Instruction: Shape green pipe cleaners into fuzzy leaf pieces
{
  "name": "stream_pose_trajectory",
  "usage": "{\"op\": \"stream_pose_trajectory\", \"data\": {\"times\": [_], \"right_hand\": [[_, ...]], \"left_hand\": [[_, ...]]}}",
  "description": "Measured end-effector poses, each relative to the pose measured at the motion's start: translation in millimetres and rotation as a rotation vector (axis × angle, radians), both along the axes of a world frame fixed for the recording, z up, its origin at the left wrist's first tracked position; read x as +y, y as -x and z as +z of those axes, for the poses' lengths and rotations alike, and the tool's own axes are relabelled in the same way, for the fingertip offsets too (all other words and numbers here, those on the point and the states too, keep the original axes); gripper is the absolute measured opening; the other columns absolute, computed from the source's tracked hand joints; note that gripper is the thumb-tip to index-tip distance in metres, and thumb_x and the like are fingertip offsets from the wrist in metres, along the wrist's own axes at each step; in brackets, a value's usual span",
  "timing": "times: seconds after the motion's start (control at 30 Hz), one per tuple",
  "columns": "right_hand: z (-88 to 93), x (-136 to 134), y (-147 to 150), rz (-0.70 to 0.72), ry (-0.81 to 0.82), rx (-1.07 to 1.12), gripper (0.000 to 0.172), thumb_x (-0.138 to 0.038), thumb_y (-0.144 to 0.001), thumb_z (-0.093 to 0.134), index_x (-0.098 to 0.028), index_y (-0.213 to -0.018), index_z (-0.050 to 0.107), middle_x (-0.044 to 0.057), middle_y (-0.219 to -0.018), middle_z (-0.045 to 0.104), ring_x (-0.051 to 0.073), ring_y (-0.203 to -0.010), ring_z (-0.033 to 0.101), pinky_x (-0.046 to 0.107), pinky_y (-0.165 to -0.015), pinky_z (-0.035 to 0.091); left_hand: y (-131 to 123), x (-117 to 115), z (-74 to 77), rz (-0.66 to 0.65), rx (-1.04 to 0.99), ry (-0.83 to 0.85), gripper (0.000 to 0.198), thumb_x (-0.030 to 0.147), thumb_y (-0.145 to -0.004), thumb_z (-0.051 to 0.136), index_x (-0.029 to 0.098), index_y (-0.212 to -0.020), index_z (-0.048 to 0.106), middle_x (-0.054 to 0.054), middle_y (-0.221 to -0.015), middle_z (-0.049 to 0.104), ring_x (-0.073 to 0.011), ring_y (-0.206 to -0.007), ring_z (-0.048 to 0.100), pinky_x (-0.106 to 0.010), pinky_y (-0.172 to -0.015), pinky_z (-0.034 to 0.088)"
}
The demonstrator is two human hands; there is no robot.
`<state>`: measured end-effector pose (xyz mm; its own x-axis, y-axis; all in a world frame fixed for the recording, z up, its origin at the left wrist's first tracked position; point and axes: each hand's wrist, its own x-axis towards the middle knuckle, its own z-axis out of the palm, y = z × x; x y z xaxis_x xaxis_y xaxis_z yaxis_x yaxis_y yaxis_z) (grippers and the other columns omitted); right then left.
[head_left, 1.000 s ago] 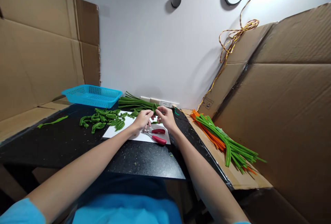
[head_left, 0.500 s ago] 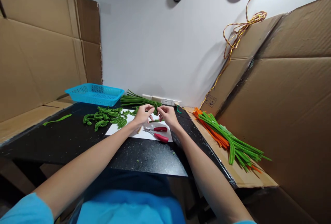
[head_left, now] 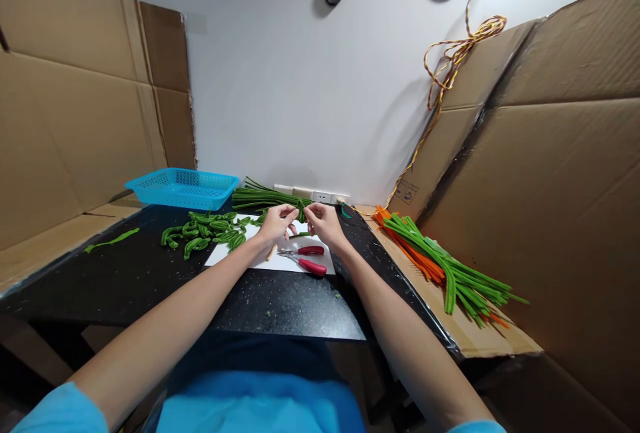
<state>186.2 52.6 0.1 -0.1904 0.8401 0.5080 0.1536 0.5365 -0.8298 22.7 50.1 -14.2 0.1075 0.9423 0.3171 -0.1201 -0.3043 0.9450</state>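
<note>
My left hand (head_left: 276, 224) and my right hand (head_left: 324, 222) meet above a white sheet (head_left: 240, 256) on the black table (head_left: 150, 273). Both pinch a short, folded green fuzzy stem (head_left: 301, 210) between their fingertips. A thin wooden stick (head_left: 271, 251) pokes out beneath my left hand. Red-handled scissors (head_left: 306, 259) lie on the sheet just under my hands. To the left lies a heap of curled green stem pieces (head_left: 207, 230). Behind my hands rests a bundle of long green stems (head_left: 260, 196).
A blue mesh basket (head_left: 183, 187) stands at the table's back left. A single green piece (head_left: 111, 240) lies on the cardboard at left. Long green and orange stems (head_left: 440, 266) lie on the cardboard at right. Cardboard panels wall in both sides; a twisted cord (head_left: 450, 73) hangs on the wall.
Both hands stay pinched on the green stem with only small finger movements. The view has shifted slightly.
</note>
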Motion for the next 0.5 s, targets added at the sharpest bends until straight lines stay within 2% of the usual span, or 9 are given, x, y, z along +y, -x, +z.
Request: {"op": "stream_pose_trajectory", "data": {"times": [0.23, 0.37, 0.5], "right_hand": [[-0.8, 1.2, -1.5, -0.002, 0.011, 0.042, 0.043, -0.060, -0.084, 0.071, -0.017, -0.078, 0.066, 0.000, -0.065, 0.062, 0.010, -0.042, 0.053, 0.022, -0.035, 0.046], [-3.4, 2.9, -1.9, -0.037, 0.009, 0.068, 0.043, -0.060, -0.085, 0.069, -0.017, -0.083, 0.067, 0.001, -0.068, 0.064, 0.011, -0.041, 0.054, 0.022, -0.033, 0.044], [-4.8, 4.5, -2.8, -0.024, 0.028, 0.059, 0.041, -0.058, -0.086, 0.068, -0.017, -0.093, 0.070, 0.003, -0.077, 0.069, 0.011, -0.039, 0.057, 0.022, -0.030, 0.042]], "left_hand": [[0.0, -2.7, 0.9, -0.078, 0.015, 0.020, 0.043, 0.057, -0.096, 0.064, 0.014, -0.096, 0.060, -0.004, -0.088, 0.067, -0.0101, -0.046, 0.065, -0.017, -0.031, 0.042], [-1.6, -7.2, 1.8, -0.103, 0.052, 0.023, 0.040, 0.049, -0.087, 0.079, 0.013, -0.096, 0.063, -0.005, -0.084, 0.069, -0.0108, -0.046, 0.066, -0.016, -0.033, 0.043], [-1.3, -8.9, 3.0, -0.083, 0.074, 0.040, 0.029, 0.038, -0.091, 0.076, 0.013, -0.091, 0.063, -0.004, -0.080, 0.069, -0.0100, -0.045, 0.064, -0.016, -0.034, 0.042]]}}
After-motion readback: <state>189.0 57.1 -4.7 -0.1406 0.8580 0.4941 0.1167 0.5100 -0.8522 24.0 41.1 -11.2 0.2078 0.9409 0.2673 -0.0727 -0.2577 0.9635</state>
